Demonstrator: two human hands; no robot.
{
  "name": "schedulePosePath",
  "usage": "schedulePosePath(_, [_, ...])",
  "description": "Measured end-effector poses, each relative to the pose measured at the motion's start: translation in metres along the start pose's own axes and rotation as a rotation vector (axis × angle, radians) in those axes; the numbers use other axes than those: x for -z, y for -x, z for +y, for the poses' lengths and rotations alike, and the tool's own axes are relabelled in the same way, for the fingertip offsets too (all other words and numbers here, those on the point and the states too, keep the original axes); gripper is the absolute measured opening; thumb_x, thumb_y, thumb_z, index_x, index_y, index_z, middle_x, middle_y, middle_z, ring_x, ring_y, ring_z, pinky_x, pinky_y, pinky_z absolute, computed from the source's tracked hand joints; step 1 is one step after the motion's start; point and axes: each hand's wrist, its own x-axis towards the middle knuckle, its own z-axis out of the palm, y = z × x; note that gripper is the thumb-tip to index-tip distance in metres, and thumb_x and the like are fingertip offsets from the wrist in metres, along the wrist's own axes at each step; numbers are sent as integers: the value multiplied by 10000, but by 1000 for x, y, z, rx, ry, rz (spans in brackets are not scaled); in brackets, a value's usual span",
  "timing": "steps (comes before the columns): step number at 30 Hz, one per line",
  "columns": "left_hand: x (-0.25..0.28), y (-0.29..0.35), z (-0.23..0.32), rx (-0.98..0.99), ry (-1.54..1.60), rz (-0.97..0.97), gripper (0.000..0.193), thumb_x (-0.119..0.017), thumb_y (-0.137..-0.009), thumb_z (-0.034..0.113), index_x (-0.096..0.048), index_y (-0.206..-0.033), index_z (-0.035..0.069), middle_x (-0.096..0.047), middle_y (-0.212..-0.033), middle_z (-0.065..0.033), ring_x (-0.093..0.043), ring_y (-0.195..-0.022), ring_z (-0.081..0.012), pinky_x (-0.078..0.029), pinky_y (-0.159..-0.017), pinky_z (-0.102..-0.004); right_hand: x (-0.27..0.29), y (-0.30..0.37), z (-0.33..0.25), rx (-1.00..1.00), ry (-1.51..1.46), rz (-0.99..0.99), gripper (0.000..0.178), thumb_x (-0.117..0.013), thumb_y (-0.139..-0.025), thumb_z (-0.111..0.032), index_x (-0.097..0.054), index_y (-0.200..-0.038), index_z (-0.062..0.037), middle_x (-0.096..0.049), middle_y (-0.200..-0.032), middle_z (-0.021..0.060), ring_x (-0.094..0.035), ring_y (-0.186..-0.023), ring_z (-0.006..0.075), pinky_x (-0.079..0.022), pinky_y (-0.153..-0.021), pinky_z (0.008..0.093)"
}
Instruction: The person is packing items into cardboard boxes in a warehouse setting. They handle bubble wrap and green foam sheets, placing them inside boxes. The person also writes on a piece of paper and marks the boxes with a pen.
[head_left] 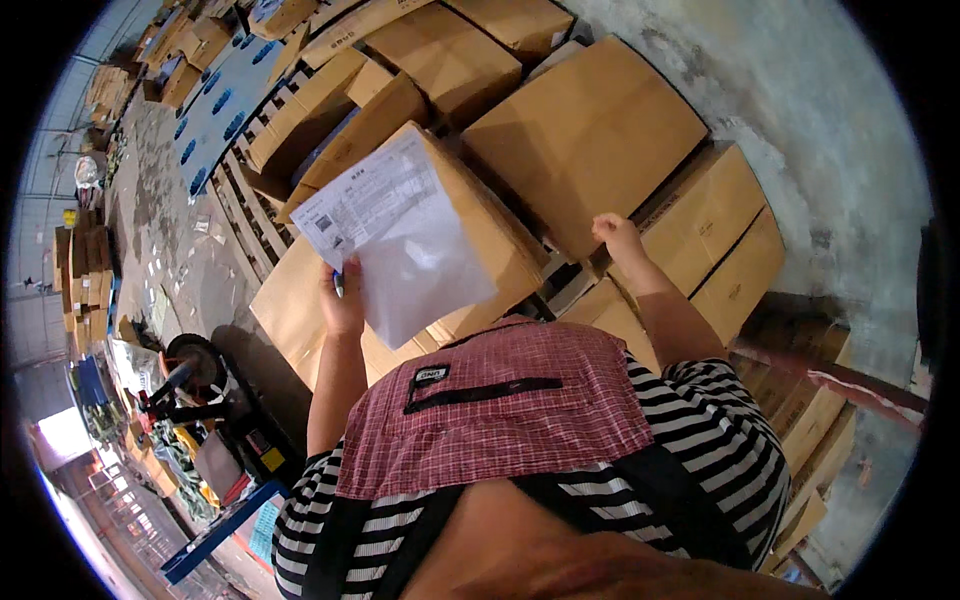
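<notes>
My left hand (344, 300) is closed at the lower left edge of a printed paper sheet (385, 195) that lies with a clear plastic sleeve (425, 275). A pen (338, 284) with a blue part also sits in those fingers. Sheet and sleeve lie over an upright cardboard piece and a brown carton (500, 235). My right hand (618, 238) is raised apart from them, near a large closed carton (585, 130). Its fingers are curled together, and whatever they may hold is hidden.
Stacked cartons (708, 235) stand at the right against a grey wall (790, 110). Beyond my left hand are a wooden pallet (240, 205), a blue pallet (215, 110) and scraps on the floor. A wheeled black cart or vehicle (197, 365) stands at the left.
</notes>
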Motion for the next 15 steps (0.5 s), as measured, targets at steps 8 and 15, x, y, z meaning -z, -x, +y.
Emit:
schedulePosePath(8, [2,9,16,116,206,2,280,-544,-911,196,-516,-1116,7,-557,-1033,-32,-508,-945,-122,-406,-835,-262,-66,101,71,29,107,-246,275,-562,-845,-199,-575,-1040,-4,-622,-952,80,-575,-912,170,-445,-791,298])
schedulePosePath(15, [49,38,53,245,370,-81,516,-464,-917,431,-463,-1225,17,-597,-1002,-73,-577,-847,-203,-462,-760,-296,-48,206,230,-234,581,1,317,-609,-777,-244,-618,-1014,-34,-633,-931,145,-600,-863,227,-476,-734,318])
